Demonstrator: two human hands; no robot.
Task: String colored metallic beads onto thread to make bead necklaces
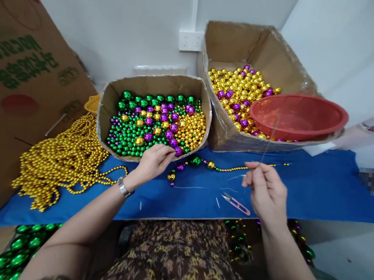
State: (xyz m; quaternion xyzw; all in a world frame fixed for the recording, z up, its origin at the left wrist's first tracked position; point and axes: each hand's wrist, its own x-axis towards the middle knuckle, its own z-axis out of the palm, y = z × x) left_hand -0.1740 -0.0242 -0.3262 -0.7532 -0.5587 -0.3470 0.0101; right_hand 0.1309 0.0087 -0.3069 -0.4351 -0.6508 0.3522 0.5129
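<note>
A light pinch on one bead at a time, with the rod held steady, seemed the best way to work. Near the frame's centre, the left hand (154, 160) had its fingers drawn narrow by a purple bead (178, 151) at the front of the smaller box (152, 84); I cannot tell whether it gripped it. Right of centre, the right hand (267, 191) held a thin needle-like rod (269, 140). The bead looked round and glossy.

The thin needle (269, 142) tilts up. A shiny purple ball (178, 151) is at the box (100, 126) edge. A bead string (211, 164) (green, gold, purple) bends across blue cloth (188, 205).
</note>
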